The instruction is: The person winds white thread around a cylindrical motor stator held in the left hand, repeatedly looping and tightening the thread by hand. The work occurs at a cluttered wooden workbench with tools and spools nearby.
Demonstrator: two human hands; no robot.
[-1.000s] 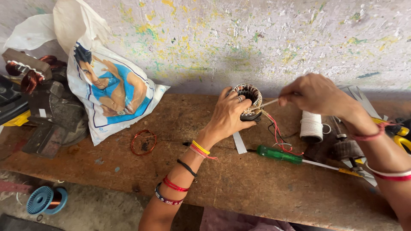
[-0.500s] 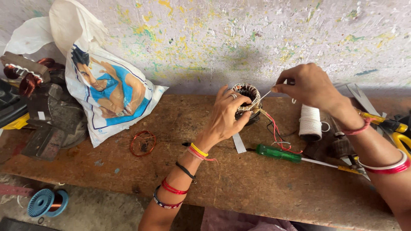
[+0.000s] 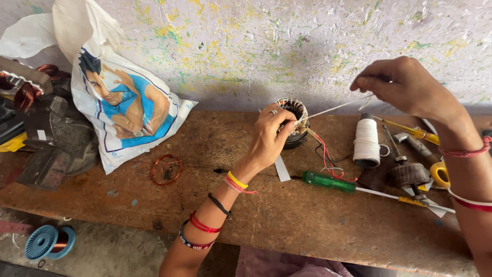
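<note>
The right hand's fingertips (image 3: 365,82) are pinched tight on a pale thread (image 3: 333,106), drawn taut up and away from the small wound motor coil (image 3: 292,117); the right hand (image 3: 405,87) itself is lifted above the bench, wrist bent, forearm running off to the right with red bands at the wrist. The left hand (image 3: 270,137) curls round the coil, fingers closed over its rim with a ring showing, steadying it on the wooden bench (image 3: 215,225) close to the spattered wall; the forearm comes up from below with coloured bangles. Red and black wires trail from the coil toward a green-handled screwdriver (image 3: 328,182) lying just beside them. A white spool of thread (image 3: 366,141) stands between the coil and a heap of tools on the right, including a yellow-handled screwdriver (image 3: 410,129). Well off to the left lie a loop of copper wire (image 3: 166,169), a printed plastic bag (image 3: 123,107) and dark metal parts; a blue reel of copper wire (image 3: 49,241) sits on the floor below.
</note>
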